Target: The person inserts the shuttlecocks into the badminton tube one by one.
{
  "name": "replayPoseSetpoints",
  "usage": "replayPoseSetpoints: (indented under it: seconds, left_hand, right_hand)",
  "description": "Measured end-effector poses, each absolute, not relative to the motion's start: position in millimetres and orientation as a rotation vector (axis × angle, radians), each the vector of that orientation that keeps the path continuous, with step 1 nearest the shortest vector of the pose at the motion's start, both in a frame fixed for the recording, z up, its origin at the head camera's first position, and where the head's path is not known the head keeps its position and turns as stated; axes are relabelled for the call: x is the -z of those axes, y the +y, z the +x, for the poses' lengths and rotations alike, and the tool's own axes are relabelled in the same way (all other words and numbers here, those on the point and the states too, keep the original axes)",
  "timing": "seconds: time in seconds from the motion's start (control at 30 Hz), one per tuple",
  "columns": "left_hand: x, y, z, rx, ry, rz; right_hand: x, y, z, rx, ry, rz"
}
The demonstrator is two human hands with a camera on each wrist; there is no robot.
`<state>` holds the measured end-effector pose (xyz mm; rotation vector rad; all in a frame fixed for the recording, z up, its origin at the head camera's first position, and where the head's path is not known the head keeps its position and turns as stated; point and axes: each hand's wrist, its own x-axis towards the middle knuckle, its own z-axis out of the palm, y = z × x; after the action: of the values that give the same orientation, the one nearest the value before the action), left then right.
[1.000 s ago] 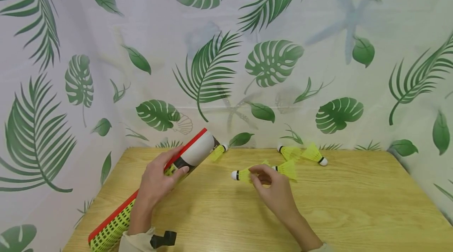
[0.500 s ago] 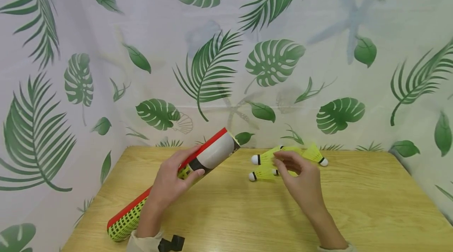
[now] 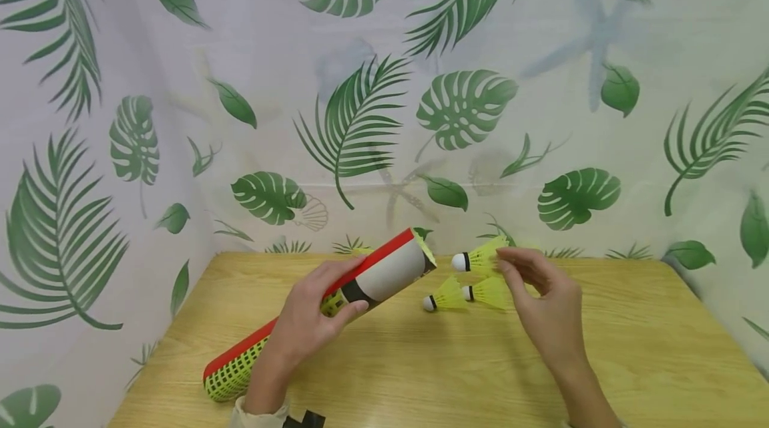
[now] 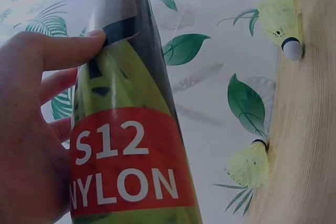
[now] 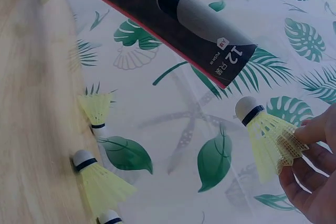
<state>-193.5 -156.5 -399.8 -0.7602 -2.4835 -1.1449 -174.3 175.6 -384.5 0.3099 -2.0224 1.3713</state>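
My left hand (image 3: 312, 311) grips a long shuttlecock tube (image 3: 393, 271), printed red, green, grey and black. The tube slants up to the right, its grey-labelled end uppermost. In the left wrist view, the tube's red band (image 4: 128, 161) reads "S12 NYLON". With thumb and fingers my right hand (image 3: 549, 301) pinches a yellow shuttlecock (image 3: 480, 257) by its skirt. Its white cork points left toward the tube's upper end, a small gap between them. The right wrist view also shows this held shuttlecock (image 5: 270, 142) just beyond the tube end (image 5: 231, 59).
Two more yellow shuttlecocks, one on the left (image 3: 446, 296) and one on the right (image 3: 489, 292), lie on the wooden table (image 3: 456, 374) below the held one. Another shuttlecock (image 4: 249, 163) lies by the table's back edge, mostly hidden behind the tube in the head view. A leaf-printed cloth (image 3: 372, 114) hangs behind.
The right hand has carried its shuttlecock right and upward, away from low over the table. The left hand has moved the tube to the right, its upper end following toward the shuttlecock.
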Motion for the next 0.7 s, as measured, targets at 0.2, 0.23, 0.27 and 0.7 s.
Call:
replayPoseSetpoints:
  seconds: [0.2, 0.23, 0.27, 0.7]
  left_hand:
    - [400, -147, -190, 1.146, -2.488, -0.804]
    - [400, -145, -190, 1.147, -2.486, -0.81]
    - [401, -144, -190, 1.147, -2.485, -0.815]
    - [401, -131, -186, 1.158, -2.516, -0.804]
  right_hand:
    - [380, 183, -172, -1.387, -1.961, 0.322]
    - [379, 184, -171, -1.391, -1.949, 0.328]
    - [378, 185, -171, -1.401, -1.935, 0.337]
    - [377, 181, -169, -1.398, -1.901, 0.386]
